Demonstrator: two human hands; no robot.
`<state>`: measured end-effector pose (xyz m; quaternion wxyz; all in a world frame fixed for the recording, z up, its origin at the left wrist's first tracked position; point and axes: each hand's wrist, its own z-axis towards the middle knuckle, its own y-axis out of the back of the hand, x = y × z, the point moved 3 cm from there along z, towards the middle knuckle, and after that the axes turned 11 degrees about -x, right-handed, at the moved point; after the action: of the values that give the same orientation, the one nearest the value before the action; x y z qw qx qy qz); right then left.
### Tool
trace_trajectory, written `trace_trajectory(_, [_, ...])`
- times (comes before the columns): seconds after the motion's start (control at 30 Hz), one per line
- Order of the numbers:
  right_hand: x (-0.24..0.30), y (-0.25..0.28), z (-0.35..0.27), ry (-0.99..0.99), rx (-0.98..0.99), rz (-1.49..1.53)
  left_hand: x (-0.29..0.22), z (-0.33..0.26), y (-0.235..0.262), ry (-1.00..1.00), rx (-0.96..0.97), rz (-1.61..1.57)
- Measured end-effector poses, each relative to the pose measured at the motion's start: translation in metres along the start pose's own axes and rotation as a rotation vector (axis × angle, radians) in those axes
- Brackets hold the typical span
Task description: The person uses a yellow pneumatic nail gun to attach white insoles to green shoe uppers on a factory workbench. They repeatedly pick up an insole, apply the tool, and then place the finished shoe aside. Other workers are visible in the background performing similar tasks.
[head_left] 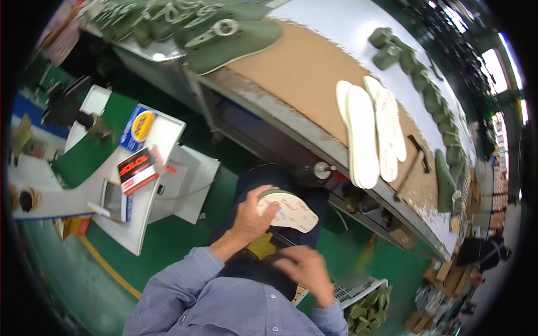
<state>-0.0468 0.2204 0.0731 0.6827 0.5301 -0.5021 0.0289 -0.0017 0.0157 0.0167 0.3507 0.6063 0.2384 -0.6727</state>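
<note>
My left hand [255,218] is closed around a shoe piece [294,214] over my lap, its thumb lying on the pale face. That face is a white sole shape with red print, and a strip of green shows at its upper left edge. Below and to the right, my right hand [308,271] is apart from the shoe piece. Motion smears its fingers, so I cannot tell whether they hold anything. A yellow object [261,246] lies between the hands, partly covered.
On the workbench [302,67] to the right are white insoles [361,137], a hammer [413,167] and a row of green shoes [426,89]. More green shoes [232,45] stand at its far left. Boxes [137,129] lie on a white stand at left. A crate [361,294] of green pieces sits lower right.
</note>
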Motion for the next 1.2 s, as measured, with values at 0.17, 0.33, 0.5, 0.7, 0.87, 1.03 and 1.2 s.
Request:
trace_trajectory(0.17, [-0.064,0.172,0.065,-0.171,-1.051,-0.471,-0.001,0.003,0.001,0.067,-0.049,-0.076])
trace_trajectory(0.33, [-0.185,0.260,0.125,-0.212,-0.748,-0.923,-0.016,0.004,-0.016,0.102,-0.001,-0.077])
trace_trajectory(0.5, [-0.163,0.271,0.110,-0.228,-0.887,-0.036,-0.033,0.005,-0.019,0.119,-0.021,0.006])
trace_trajectory(0.7, [0.023,0.204,0.053,-0.077,-0.526,-0.063,-0.035,0.014,-0.027,-0.091,-0.034,0.067])
trace_trajectory(0.87, [0.129,0.184,0.052,0.429,-0.007,-0.317,-0.043,0.006,-0.039,-0.132,-0.006,0.110])
trace_trajectory(1.03, [0.144,0.186,0.053,0.309,-0.008,-0.242,-0.045,0.003,-0.046,-0.163,0.023,0.085])
trace_trajectory(1.2, [0.156,0.191,0.061,0.209,0.099,-0.456,-0.056,0.000,-0.031,-0.175,-0.037,0.168])
